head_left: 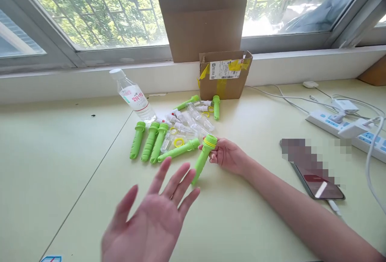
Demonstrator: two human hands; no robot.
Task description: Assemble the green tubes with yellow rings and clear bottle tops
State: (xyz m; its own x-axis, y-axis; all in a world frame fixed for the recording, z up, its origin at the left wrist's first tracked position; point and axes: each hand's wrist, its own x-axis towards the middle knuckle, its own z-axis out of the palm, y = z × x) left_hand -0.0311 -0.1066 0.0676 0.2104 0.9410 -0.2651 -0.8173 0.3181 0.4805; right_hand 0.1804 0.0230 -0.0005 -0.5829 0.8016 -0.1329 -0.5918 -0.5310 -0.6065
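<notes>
My right hand grips a green flashlight-shaped plastic tube near its threaded top, fingers around the back of it. A yellow ring sits around that tube's neck, and the tube leans with its threaded end up. In front of it, my left hand is spread palm up and holds nothing. Beyond the hands, several similar green tubes lie on the table, beside clear plastic tubes, white pieces with some red dots, and loose yellow rings.
A water bottle stands tilted in view behind the parts. An open cardboard box is against the window ledge. To the right lie a phone with a cable, and a white power strip with plugs and cords. A table seam runs at left.
</notes>
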